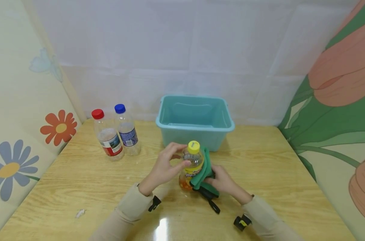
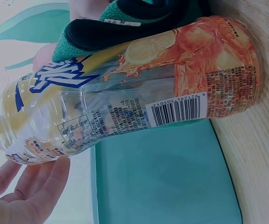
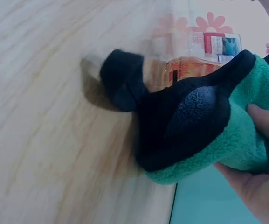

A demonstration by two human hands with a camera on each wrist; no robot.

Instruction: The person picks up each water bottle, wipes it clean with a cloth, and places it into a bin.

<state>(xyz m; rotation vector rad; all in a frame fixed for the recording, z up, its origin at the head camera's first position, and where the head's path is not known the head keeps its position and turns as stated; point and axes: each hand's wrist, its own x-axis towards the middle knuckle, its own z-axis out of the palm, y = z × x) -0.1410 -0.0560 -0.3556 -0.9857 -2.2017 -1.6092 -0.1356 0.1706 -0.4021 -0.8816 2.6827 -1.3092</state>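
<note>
The yellow-capped bottle stands on the surface just on the near side of the blue bin, the left hand's fingers partly curled about its upper part and the right hand's fingers gripping the bunched green cloth at its side. For even wiping, steady the bottle lightly, turn it gradually, and mind the cloth's black strap.

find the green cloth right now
In the head view, the green cloth is just right of centre, in the right hand and against the right side of the yellow-capped bottle, in front of the blue bin.
</note>
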